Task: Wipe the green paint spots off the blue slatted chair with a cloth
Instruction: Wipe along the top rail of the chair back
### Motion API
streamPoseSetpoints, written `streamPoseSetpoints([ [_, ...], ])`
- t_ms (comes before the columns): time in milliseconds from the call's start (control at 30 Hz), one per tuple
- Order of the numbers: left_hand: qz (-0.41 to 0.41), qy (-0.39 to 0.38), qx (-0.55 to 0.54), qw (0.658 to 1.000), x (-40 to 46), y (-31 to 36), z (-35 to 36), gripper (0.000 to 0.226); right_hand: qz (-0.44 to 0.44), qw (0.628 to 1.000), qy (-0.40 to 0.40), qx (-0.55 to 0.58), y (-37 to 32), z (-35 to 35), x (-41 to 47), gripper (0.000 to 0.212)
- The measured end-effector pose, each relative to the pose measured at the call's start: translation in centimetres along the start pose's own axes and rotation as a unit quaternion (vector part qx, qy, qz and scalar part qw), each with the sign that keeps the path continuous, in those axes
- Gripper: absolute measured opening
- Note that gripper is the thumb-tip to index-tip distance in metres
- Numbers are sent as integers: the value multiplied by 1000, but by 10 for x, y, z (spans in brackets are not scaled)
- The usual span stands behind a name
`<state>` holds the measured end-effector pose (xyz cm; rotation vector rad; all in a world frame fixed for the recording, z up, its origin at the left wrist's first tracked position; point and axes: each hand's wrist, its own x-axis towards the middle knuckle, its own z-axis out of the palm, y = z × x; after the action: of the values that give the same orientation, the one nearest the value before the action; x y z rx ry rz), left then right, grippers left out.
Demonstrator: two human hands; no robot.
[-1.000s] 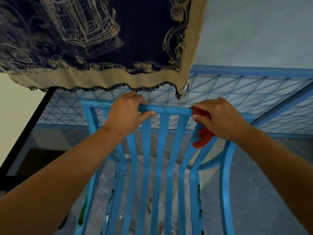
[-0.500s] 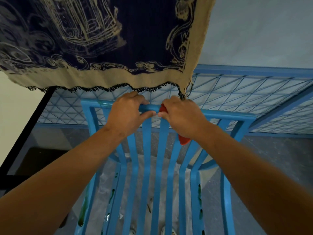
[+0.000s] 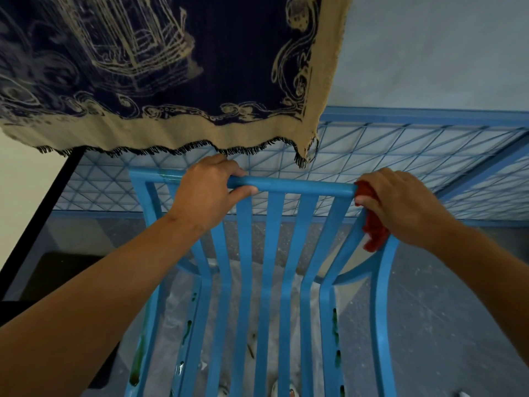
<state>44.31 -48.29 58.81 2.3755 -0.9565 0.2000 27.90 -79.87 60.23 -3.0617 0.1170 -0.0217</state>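
Note:
The blue slatted chair (image 3: 273, 253) stands below me, its top rail running left to right. My left hand (image 3: 209, 193) grips that rail near its left end, fingers curled over it. My right hand (image 3: 400, 204) holds a red cloth (image 3: 373, 227) wrapped against the rail's right end, where it meets the right upright. Part of the cloth hangs below my palm. Green paint spots (image 3: 335, 328) dot the lower right slat, and more green paint (image 3: 187, 330) marks the lower left slats.
A dark blue and beige tapestry (image 3: 160, 67) hangs over the chair's top. Behind the chair leans a blue wire grid panel (image 3: 400, 156). White plastic sheeting (image 3: 177, 325) lies on the grey floor under the chair. A black frame edge (image 3: 37, 213) runs at left.
My right hand slid the red cloth along the top rail from beside my left hand out to the rail's right end. My left hand kept its grip.

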Motion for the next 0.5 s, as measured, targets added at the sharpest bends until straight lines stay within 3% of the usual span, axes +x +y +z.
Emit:
streamPoseSetpoints([
  [200,-3,9,2,1000,0,-1,2,39,19,1000,-16,-7,-32,1,16,59],
  [500,-12,-6,9,1000,0,0,1,40,-65,998,2,-8,-133,17,75,41],
])
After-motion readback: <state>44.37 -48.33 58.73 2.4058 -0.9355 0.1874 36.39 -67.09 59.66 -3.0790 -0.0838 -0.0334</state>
